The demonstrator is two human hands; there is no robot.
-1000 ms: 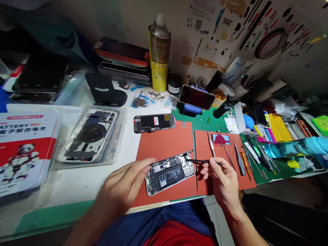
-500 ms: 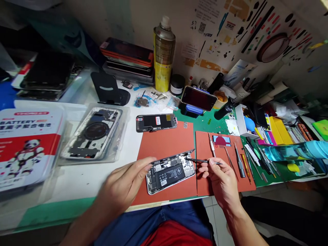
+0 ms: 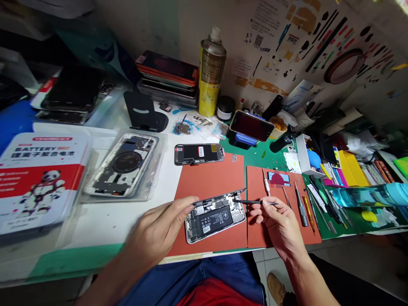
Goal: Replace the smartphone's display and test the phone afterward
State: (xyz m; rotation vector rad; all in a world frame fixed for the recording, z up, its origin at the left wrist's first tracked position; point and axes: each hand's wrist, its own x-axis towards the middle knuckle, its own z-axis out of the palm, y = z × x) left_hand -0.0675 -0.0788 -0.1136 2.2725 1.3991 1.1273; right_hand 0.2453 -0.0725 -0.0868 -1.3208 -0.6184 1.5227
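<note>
An opened phone [image 3: 215,217], its black battery and circuit parts bare, is tilted over the red-brown mat [image 3: 210,180]. My left hand [image 3: 159,225] grips its upper left edge between thumb and fingers. A thin black stick-like tool, perhaps tweezers or a spudger [image 3: 253,202], is pinched in my right hand [image 3: 279,223]. The tool's tip reaches the phone's upper right corner, among the small parts; whether it touches them I cannot tell. Behind the phone lies a detached phone screen [image 3: 199,154], back side up.
A second mat holds screwdrivers [image 3: 300,204] to the right, beside a water bottle [image 3: 366,196]. To the left are a phone back housing [image 3: 123,163] and a battery box [image 3: 41,182]. A spray can [image 3: 212,72] and a propped phone [image 3: 251,126] stand behind.
The whole view has shifted slightly, so things sit a little further right. Both hands keep their grips, and the tool tip stays at the phone's upper right corner.
</note>
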